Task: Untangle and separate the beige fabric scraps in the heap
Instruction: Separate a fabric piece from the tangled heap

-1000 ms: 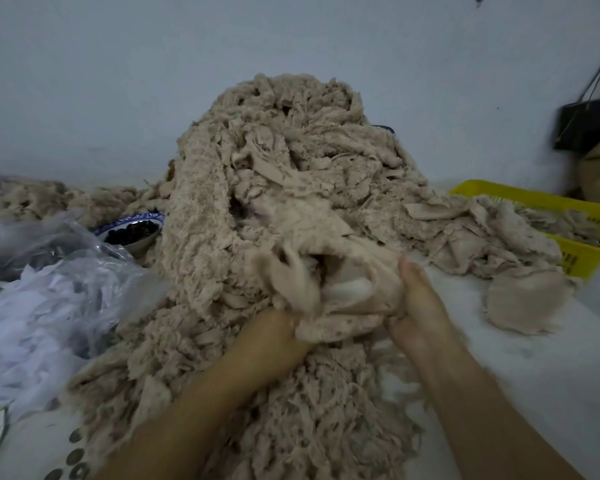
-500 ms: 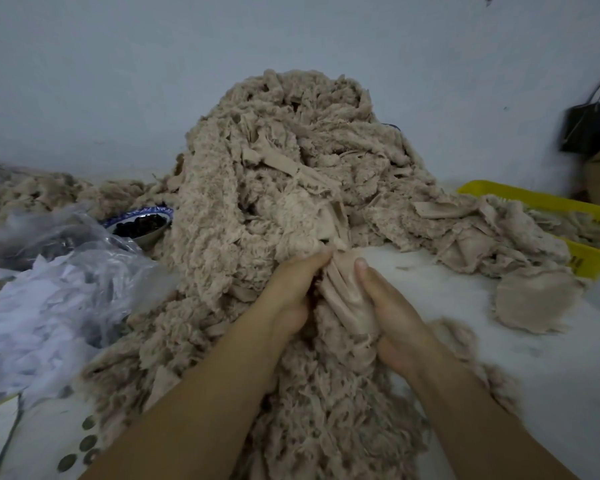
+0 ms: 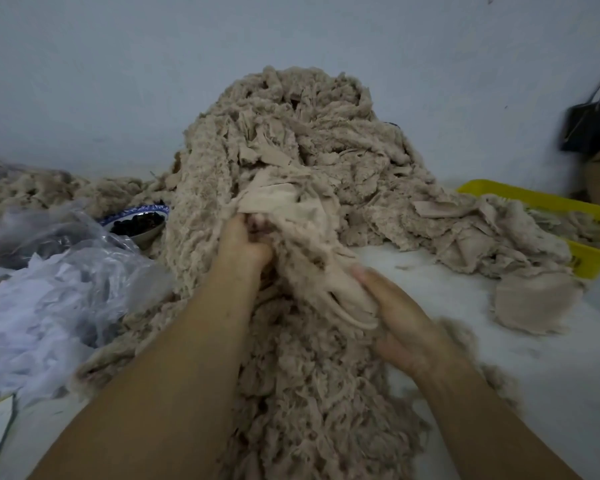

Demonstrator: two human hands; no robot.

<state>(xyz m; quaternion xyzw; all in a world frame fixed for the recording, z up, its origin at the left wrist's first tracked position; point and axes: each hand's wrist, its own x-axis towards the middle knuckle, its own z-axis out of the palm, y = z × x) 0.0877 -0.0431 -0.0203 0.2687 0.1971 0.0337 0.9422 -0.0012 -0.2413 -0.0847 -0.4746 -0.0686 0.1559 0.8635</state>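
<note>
Showing a tall heap of beige fabric scraps (image 3: 291, 150) sitting at the middle of the white tabletop (image 3: 499, 358), leaning back against the pale wall and spilling forward between both forearms. Gripping a smooth flat scrap (image 3: 281, 202) on the front face of the heap with the left hand (image 3: 245, 242), fingers curling into the cloth. Pinching a bundle of folded strips (image 3: 347, 303) with the right hand (image 3: 399, 323), thumb lying on top and fingers hiding underneath, to the right of the left hand and nearer the camera. Trailing more scraps rightward into a yellow basket (image 3: 534, 199), with one loose flat piece (image 3: 530, 303) lying on the tabletop just in front of it. Also showing, at left, a crumpled clear plastic bag (image 3: 66, 271) and, just behind it, a blue-rimmed bowl (image 3: 136, 220) holding something dark, sitting right against the heap. Showing, at far right, a black bag (image 3: 589, 129) hanging on the wall.
</note>
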